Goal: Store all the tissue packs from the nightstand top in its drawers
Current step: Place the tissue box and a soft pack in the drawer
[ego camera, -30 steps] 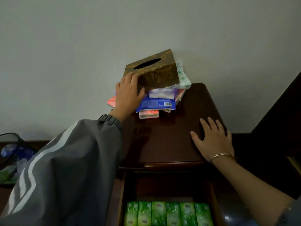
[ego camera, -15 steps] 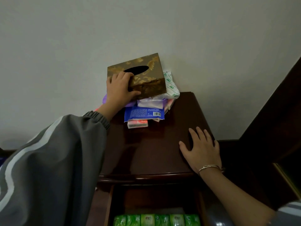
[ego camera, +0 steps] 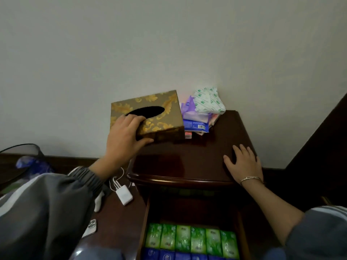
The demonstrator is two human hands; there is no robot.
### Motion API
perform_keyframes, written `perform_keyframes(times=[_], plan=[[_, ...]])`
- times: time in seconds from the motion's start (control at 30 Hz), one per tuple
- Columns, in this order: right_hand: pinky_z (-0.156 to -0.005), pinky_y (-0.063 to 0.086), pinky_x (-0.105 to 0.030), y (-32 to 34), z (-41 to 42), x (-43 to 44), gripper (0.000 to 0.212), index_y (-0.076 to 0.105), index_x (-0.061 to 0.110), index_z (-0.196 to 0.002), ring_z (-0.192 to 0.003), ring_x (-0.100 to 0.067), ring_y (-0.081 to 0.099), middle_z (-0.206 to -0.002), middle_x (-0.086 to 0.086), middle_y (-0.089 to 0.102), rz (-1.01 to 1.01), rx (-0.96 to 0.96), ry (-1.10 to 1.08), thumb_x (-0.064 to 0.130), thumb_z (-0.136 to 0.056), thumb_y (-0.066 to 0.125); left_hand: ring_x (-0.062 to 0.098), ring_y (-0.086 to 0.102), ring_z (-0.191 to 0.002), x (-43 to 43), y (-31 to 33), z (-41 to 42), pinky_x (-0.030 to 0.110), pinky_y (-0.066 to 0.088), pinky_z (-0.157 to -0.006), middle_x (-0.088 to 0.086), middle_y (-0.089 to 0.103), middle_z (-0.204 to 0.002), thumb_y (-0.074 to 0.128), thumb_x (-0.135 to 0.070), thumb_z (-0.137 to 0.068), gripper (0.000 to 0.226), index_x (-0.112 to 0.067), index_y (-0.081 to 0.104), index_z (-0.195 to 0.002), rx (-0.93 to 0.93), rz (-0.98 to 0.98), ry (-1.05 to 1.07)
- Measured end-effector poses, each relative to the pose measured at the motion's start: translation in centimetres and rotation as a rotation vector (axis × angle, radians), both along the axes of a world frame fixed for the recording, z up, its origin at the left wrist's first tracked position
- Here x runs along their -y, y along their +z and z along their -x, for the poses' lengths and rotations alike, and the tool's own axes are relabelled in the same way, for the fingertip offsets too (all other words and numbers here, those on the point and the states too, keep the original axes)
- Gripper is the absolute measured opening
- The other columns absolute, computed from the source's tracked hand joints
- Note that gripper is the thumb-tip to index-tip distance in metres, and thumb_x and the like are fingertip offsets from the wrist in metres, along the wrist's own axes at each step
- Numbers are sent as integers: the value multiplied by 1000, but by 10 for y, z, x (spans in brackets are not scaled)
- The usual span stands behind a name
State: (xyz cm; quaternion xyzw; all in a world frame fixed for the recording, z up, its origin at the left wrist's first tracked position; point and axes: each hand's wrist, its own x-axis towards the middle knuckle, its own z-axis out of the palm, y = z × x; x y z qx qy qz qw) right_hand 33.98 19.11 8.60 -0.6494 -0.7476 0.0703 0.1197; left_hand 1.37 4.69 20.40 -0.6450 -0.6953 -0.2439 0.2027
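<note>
- L hand (ego camera: 125,139) grips the gold-patterned tissue box (ego camera: 161,113) at its near-left corner. Fingers curl over the top w/ tips at the edge of the dark oval slot, thumb pressed on the front face.
- Box is at the back-left of the nightstand (ego camera: 178,164) top, its left part sticking out past the top's left edge. Can't tell if it rests on the wood or is lifted a bit.
- Tissue packs (ego camera: 199,119): small untidy pile at the back of the top, vs the wall, just right of the box. Touching the box or not, can't tell.
- Pile from the top down: white pack w/ green print (ego camera: 208,102), crumpled & tilted; purple pack (ego camera: 190,112); blue barcode pack (ego camera: 196,126); pink packs (ego camera: 188,135) at the bottom.
- R hand (ego camera: 242,164) lies flat on the top's front-right area, fingers straight & slightly spread, holding nothing. Thin metal bracelet (ego camera: 250,178) at the wrist.
- Drawer (ego camera: 145,218) under the top is pulled out. Inside: six green packs (ego camera: 191,239) side by side in a row, then a row of blue packs (ego camera: 180,257) nearer the camera, cut off by the frame edge.
- Left of the nightstand, lower down on a dark surface: white charger (ego camera: 124,196) w/ white cables, and a phone (ego camera: 91,227) partly hidden by the grey sleeve (ego camera: 47,212).
- Far left: dark mesh bin (ego camera: 22,154) w/ blue plastic in it.
</note>
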Motion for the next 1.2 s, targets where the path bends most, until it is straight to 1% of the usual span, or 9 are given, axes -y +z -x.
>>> perform_keyframes(times=[0.17,0.27,0.43,0.6,0.73,0.87,0.93,1.07,1.2], plan=[[-113,24,-47,6,-4,-2,53,47,23,-136,-140,-24,27,-150,-3,37,7,-89,22,51,-91,42,26,56,-106,36,-34,-13,38,47,-87,3,60,-114,77,-50,-68,68,-13,57,-122,47,199,-79],[-106,35,-44,17,-4,-6,41,59,19,-124,-128,-26,45,-135,-6,53,-23,-207,15,42,-91,49,22,54,-111,37,-44,-20,36,46,-90,1,59,-120,72,-55,-72,69,-17,54,-127,11,274,-86],[-96,44,-43,43,12,-21,34,61,12,-117,-113,-31,55,-121,-12,61,-111,-233,132,30,-88,57,21,54,-111,26,-47,-15,34,46,-90,-2,59,-120,65,-60,-74,70,-21,51,-131,-28,298,-108],[-90,43,-37,72,49,-55,36,56,6,-120,-108,-33,56,-119,-18,60,-200,-388,178,19,-86,61,19,59,-95,24,-53,-18,31,49,-78,-3,64,-107,43,-69,-82,66,-21,55,-124,-116,167,-89],[-88,40,-44,84,72,-86,50,47,10,-129,-113,-39,46,-131,-19,46,-402,-134,151,16,-81,60,18,59,-90,24,-59,-21,29,47,-72,-5,64,-100,47,-68,-81,62,-21,59,-119,-128,88,-67],[-95,34,-44,90,89,-114,56,42,15,-137,-127,-35,38,-145,-12,39,-392,149,259,18,-83,58,17,58,-93,24,-63,-22,28,46,-73,-6,64,-101,48,-67,-81,62,-21,60,-120,-123,76,-52],[-95,32,-42,87,96,-124,52,47,14,-133,-126,-35,40,-139,-15,47,-392,230,298,17,-83,60,18,58,-95,22,-65,-22,30,47,-76,-6,64,-102,48,-67,-81,62,-20,60,-120,-117,74,-55],[-84,33,-39,79,99,-126,30,68,8,-98,-94,-36,57,-94,-22,66,-482,171,286,22,-74,55,16,58,-96,21,-66,-22,28,46,-76,-7,64,-103,48,-67,-81,60,-21,60,-119,-129,62,-38],[-79,36,-39,71,79,-113,39,66,13,-112,-92,-38,58,-101,-20,67,-590,-23,220,21,-84,39,15,58,-97,21,-66,-22,26,45,-75,-7,65,-103,48,-67,-81,60,-22,60,-119,-145,62,-28]])
